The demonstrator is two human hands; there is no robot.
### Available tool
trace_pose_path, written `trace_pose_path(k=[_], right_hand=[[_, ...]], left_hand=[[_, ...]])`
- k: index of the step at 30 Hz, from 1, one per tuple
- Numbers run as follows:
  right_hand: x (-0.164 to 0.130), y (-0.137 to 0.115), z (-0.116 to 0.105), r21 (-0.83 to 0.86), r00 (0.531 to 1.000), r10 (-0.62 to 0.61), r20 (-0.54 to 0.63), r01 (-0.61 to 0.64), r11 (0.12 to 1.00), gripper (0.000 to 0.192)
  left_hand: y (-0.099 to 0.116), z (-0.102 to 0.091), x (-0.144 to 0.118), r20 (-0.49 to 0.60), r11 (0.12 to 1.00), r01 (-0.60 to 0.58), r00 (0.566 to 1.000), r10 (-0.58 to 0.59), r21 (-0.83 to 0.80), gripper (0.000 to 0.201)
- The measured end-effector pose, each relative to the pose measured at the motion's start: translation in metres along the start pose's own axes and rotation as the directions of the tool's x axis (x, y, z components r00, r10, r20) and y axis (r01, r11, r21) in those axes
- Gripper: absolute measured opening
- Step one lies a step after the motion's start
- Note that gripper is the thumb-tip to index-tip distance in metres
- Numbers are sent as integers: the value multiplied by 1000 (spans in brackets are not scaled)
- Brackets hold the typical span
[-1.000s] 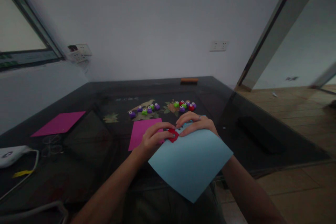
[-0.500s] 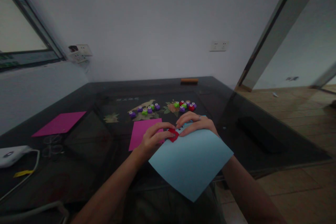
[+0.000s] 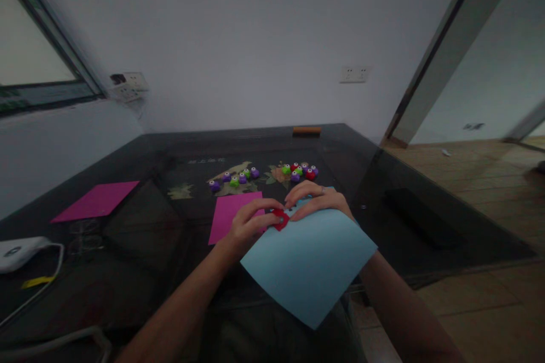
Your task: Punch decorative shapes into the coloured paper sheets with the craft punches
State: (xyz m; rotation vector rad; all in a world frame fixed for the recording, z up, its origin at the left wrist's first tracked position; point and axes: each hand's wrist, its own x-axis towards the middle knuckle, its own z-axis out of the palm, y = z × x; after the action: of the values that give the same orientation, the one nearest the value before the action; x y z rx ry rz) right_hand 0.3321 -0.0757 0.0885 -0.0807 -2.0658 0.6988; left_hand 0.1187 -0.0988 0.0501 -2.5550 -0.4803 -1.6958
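Observation:
A sheet of light blue paper (image 3: 313, 264) is held slanted over the table's near edge, its lower corner hanging past it. My right hand (image 3: 317, 199), wearing a ring, grips the paper's far edge, with fingers bent over it. Small dark cut-outs show in the paper by the fingertips. At that same edge, my left hand (image 3: 252, 222) is closed with thumb and fingers on a small red paper punch (image 3: 280, 219), partly covered by the fingers. Beyond the hands lie several purple and green punches (image 3: 234, 181) and a second cluster of red, green and purple punches (image 3: 300, 171).
One pink sheet (image 3: 227, 216) lies beside my left hand, another pink sheet (image 3: 96, 201) farther left. A white device with a cable (image 3: 23, 252) sits at the left edge. To the right is a long black object (image 3: 419, 218). A brown roll (image 3: 306, 131) rests at the back.
Both hands keep their place on the paper and the punch. Only a very slight shift of the view and of the paper's right corner shows.

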Motion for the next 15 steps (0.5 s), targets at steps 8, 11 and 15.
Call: trace_pose_path(k=[8, 11, 15], right_hand=[[0, -2, 1, 8, 1000, 4, -4, -4, 1000, 25], [1, -3, 1, 6, 1000, 9, -9, -9, 1000, 26], [1, -3, 1, 3, 1000, 4, -18, -4, 1000, 29]], left_hand=[[0, -1, 2, 10, 1000, -5, 1000, 5, 16, 13], [0, 0, 5, -9, 1000, -29, 1000, 29, 5, 16], [-2, 1, 8, -41, 999, -39, 998, 38, -18, 24]])
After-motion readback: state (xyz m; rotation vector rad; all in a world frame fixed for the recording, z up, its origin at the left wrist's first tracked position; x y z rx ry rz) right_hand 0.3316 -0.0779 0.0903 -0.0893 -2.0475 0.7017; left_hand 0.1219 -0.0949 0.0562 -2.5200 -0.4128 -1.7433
